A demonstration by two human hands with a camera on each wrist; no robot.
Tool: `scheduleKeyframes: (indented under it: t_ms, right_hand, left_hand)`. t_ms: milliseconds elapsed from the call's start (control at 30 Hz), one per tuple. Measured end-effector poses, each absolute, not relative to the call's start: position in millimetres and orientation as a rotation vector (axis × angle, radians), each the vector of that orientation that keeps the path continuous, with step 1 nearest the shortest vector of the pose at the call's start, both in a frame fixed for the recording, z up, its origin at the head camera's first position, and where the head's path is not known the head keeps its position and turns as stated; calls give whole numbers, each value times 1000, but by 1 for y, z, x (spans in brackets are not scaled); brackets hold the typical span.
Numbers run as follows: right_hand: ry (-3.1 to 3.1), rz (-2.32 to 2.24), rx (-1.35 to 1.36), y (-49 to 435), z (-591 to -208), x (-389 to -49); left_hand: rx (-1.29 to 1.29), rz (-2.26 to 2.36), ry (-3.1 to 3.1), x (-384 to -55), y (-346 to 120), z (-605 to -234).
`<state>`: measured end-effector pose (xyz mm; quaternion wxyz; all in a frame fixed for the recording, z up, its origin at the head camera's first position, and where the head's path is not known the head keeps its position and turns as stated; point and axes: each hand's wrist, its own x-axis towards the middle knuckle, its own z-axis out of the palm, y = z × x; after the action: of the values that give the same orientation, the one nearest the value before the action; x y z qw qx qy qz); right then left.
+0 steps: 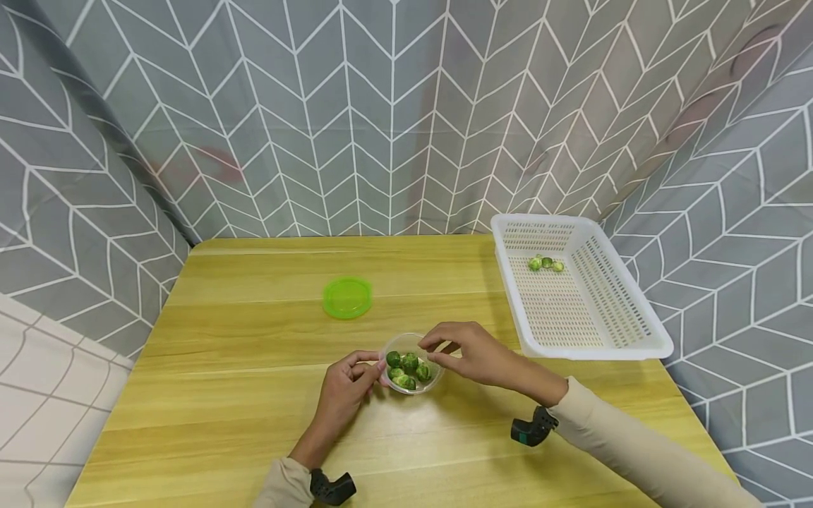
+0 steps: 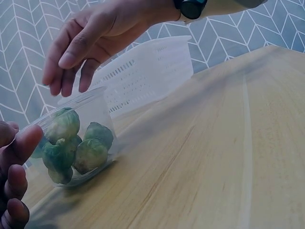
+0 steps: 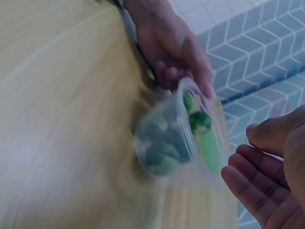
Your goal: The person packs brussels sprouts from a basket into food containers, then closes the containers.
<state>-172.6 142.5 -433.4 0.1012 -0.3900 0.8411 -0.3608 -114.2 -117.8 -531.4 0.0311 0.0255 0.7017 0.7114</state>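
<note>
Tub (image 1: pixel 406 341) of sprouts (image 1: pixel 409 362) on the table (image 1: pixel 222 395), its nine o'clock edge pinched by the left hand (image 1: pixel 345 388); the empty right hand (image 1: pixel 475 354), thumb and fingers apart, hangs with fingertips near two o'clock, where a careless knock could spill sprouts

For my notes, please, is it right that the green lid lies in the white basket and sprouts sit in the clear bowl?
The lid is on the table, not in the basket, as the head view shows; sprouts do sit in the bowl.
</note>
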Motion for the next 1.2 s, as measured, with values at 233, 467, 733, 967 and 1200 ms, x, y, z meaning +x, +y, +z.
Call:
scheduleKeyframes:
  t_ms: [233,467,733,967,1200]
  right_hand:
    - [2603,-1069,-1003,170,-425,-183]
    - [2710,-1129,-832,198,-412,-196]
    - [2823,-1202,-690,231,-406,-215]
    - [2908,-1196,-548,256,-404,-238]
    - [2976,-1131,-442,285,-414,-263]
  left_hand:
    - [82,2187,2171,-114,-118,-532]
    - [73,2194,2170,-114,-118,-532]
    - [82,2188,2178,-114,-117,-531]
    - [87,2187,2181,-114,-118,-532]
    - [92,2197,2167,-115,-118,-533]
